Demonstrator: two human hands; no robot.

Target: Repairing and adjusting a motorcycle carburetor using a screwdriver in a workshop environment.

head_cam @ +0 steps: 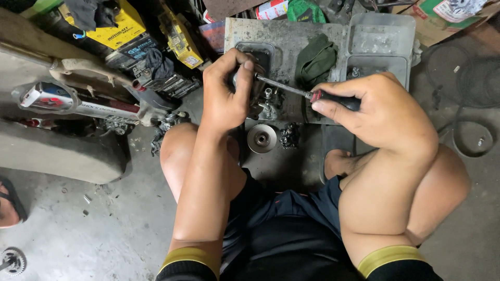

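While gripped in the right hand (pixel 383 112) by its red-and-black handle, screwdriver (pixel 294 91) with tip against a small dark metal part (pixel 255 78), clenched in the left hand (pixel 224 91) above the tray's near edge. Grey metal tray (pixel 291 36) beneath, green rag (pixel 315 62) behind the shaft, round pulley (pixel 262 138) on the floor between the knees.

screwdriver (pixel 307 93): red-black handle at 3 o'clock, shaft pointing to 10 o'clock
part (pixel 259 78): small, dark metal, touching the tip
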